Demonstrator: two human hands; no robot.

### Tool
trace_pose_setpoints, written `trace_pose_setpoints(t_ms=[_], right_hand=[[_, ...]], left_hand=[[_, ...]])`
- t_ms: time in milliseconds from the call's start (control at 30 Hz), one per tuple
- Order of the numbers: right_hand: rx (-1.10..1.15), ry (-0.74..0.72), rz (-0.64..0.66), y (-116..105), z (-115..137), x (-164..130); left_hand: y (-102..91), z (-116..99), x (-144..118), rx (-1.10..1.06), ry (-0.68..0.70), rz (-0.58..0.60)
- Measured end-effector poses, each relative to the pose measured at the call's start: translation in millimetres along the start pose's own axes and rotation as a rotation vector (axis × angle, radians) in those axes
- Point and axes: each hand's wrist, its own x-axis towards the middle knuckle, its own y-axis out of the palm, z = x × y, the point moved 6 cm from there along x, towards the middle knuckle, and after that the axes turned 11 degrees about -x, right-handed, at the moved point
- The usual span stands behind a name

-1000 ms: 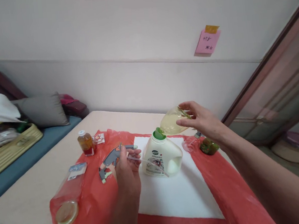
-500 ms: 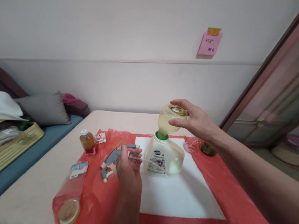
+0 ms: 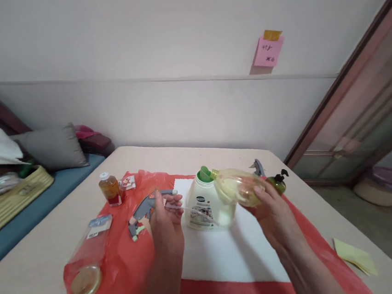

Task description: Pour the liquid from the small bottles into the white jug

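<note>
My right hand (image 3: 271, 209) is closed round the base end of a clear yellowish plastic bottle (image 3: 236, 184). The bottle lies nearly level in the air, its neck at the green spout of a pale detergent jug (image 3: 207, 206); whether the two touch, I cannot tell. The jug stands upright on a white sheet (image 3: 234, 256). My left hand (image 3: 166, 219) grips a grey trigger sprayer (image 3: 146, 206), whose thin clear tube crosses in front of the jug. Beneath the sprayer lies a small grey and pale green part (image 3: 134, 229), partly hidden.
Red plastic (image 3: 120, 265) covers part of the table. On the left are a white-capped amber bottle (image 3: 110, 190) and a clear empty-looking bottle (image 3: 89, 259) lying down. A green pump bottle (image 3: 277, 183) and grey sprayer (image 3: 258, 166) are at right, yellow paper (image 3: 355, 256) near the edge.
The yellowish bottle has gone from upside down over the jug to nearly level, and my right hand has lowered and moved right. My left hand still holds the sprayer.
</note>
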Motion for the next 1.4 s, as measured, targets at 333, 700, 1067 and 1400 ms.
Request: trace_pose_setpoints(t_ms=[333, 700, 1067, 1400], right_hand=[[0.336, 0.309, 0.131, -20.6, -60.6, -19.1], [0.278, 0.254, 0.195, -17.8, -61.7, -33.9], [0.134, 0.144, 0.217, -18.6, -62.3, -35.0], [0.094, -0.075, 0.244, 24.5, -62.4, -72.7]], left_hand=[[1.6, -15.6, 2.1, -0.165, 0.161, -0.094], [4.1, 5.4, -5.0, -0.020, 0.157, -0.012], [9.6, 10.2, -14.1, 0.149, 0.224, 0.087], [13.3, 57.9, -39.9, 0.187, -0.165, 0.073]])
